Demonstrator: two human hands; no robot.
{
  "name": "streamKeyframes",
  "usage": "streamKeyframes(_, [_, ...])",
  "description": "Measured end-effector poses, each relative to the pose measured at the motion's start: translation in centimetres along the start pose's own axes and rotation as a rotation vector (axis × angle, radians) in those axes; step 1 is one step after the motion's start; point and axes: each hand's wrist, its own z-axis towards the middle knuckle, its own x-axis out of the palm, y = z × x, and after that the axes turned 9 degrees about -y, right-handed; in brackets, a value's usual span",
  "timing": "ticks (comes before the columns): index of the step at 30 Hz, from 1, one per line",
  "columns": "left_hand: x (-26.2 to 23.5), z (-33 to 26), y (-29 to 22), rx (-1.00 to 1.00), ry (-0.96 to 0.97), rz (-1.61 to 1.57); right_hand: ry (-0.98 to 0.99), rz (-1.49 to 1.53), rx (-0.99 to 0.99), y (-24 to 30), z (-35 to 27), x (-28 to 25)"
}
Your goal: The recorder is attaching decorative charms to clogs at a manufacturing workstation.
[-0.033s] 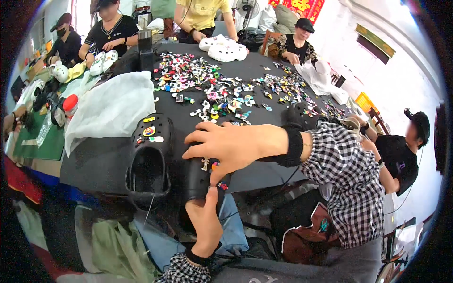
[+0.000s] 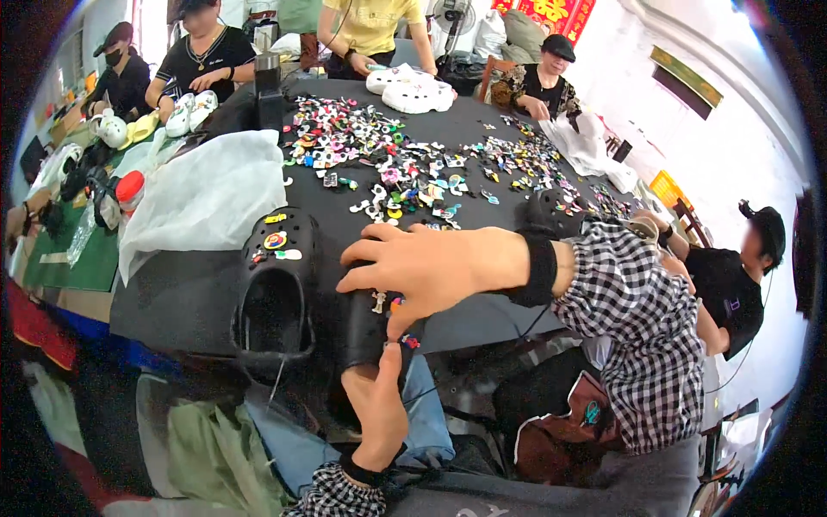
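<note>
A black clog (image 2: 362, 332) with a small figure charm (image 2: 379, 302) and colourful charms on its upper lies under my hands at the table's front edge. From below, my left hand (image 2: 382, 409) holds it, with the thumb up and most fingers hidden in or behind the clog. Across its top reaches my right hand (image 2: 439, 271), fingers bent over the far side and thumb pressed down near the charms, close to my left thumb. Just left of it rests another black clog (image 2: 274, 280), its opening towards me and several charms on its toe.
Many loose charms (image 2: 388, 164) lie scattered across the black table. White sheeting (image 2: 207, 189) covers the left part. A white pair of clogs (image 2: 413, 90) is at the far side, near a person in yellow. Another dark clog (image 2: 551, 207) sits beyond my right wrist. Other people sit around.
</note>
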Motion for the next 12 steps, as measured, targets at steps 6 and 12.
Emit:
streamKeyframes(6, [-0.6,-0.2,1.3,-0.020,0.062,-0.136,-0.010,-0.476,-0.143,2.6,-0.9,0.5])
streamKeyframes(12, [-0.7,0.5,1.5,-0.090,0.101,-0.177,0.050,-0.347,-0.153,1.7,-0.1,-0.2])
